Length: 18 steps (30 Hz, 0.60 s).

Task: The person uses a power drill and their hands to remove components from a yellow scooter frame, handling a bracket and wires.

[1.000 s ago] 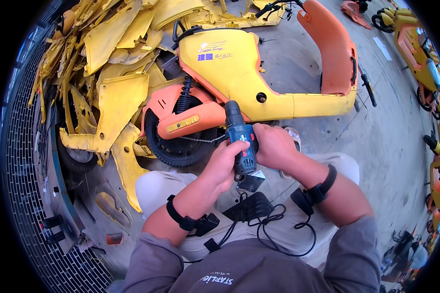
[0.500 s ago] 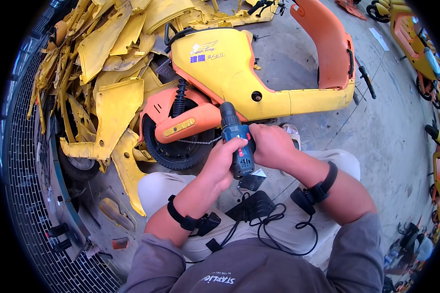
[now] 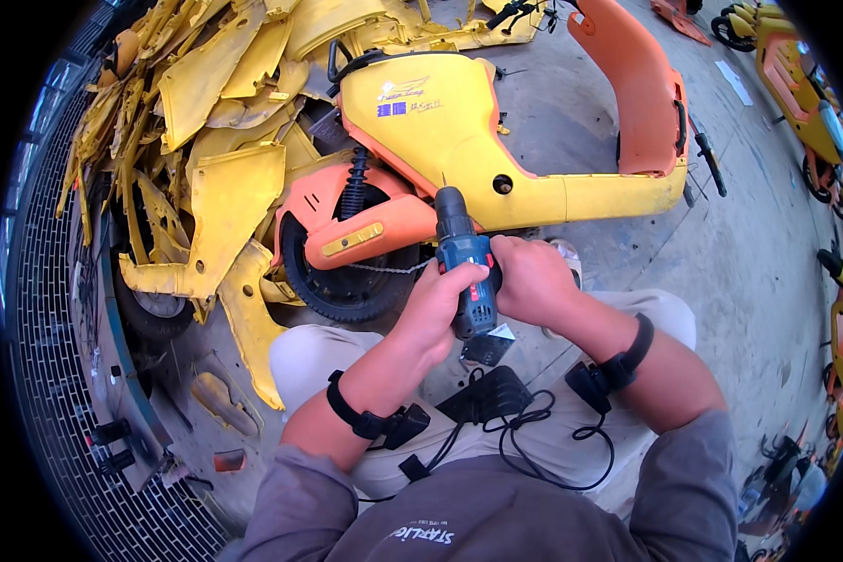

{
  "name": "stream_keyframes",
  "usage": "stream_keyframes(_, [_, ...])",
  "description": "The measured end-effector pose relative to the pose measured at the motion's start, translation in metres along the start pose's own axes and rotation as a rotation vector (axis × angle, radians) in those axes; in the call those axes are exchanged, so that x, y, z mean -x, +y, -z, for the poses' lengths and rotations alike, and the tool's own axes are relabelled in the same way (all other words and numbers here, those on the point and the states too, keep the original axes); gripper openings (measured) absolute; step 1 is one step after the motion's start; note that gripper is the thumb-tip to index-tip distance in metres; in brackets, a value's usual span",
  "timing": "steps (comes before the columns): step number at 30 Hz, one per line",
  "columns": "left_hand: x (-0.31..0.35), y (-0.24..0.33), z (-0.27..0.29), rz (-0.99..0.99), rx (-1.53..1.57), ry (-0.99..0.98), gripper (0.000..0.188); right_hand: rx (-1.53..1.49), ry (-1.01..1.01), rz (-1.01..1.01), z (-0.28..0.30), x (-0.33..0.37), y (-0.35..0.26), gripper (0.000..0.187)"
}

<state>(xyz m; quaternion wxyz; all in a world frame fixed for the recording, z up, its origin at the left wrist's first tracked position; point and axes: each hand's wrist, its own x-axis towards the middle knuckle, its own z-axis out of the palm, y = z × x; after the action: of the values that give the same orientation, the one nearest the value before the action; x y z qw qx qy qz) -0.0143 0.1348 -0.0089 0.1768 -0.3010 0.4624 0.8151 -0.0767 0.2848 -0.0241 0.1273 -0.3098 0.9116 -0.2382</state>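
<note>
A blue-and-black cordless drill (image 3: 466,272) is held between both hands over my lap, its thin bit pointing away from me. My left hand (image 3: 440,302) is closed round the drill's body from the left, the thumb lying across its top. On the other side my right hand (image 3: 537,279) is closed against the drill's grip area, with most of its fingers hidden. Just beyond the drill lies a yellow-and-orange scooter (image 3: 440,112) on its side, with its rear wheel (image 3: 347,281) at the left. The bit overlaps the lower edge of the scooter's yellow side panel in view.
A tall heap of yellow body panels (image 3: 225,187) stands at the left. More scooters (image 3: 796,94) line the right side. Black cables (image 3: 525,431) run across my lap from the wrist-strapped devices. An orange fragment (image 3: 229,461) lies on the concrete floor, lower left.
The view has shifted slightly, so the scooter and panels appear a little farther right. The drill has tilted slightly, its bit a bit higher in view; both hands keep their hold.
</note>
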Motion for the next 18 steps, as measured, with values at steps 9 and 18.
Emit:
stream_keyframes(9, [-0.0026, -0.0014, 0.0053, 0.055, 0.036, -0.013, 0.038, -0.040, 0.005, 0.010, -0.0034, -0.0020, -0.0005, 0.021])
stream_keyframes(18, [0.0011, 0.0015, -0.0006, 0.022, 0.045, -0.005, 0.035, -0.014, -0.047, 0.025, 0.0046, -0.0007, 0.0003, 0.020])
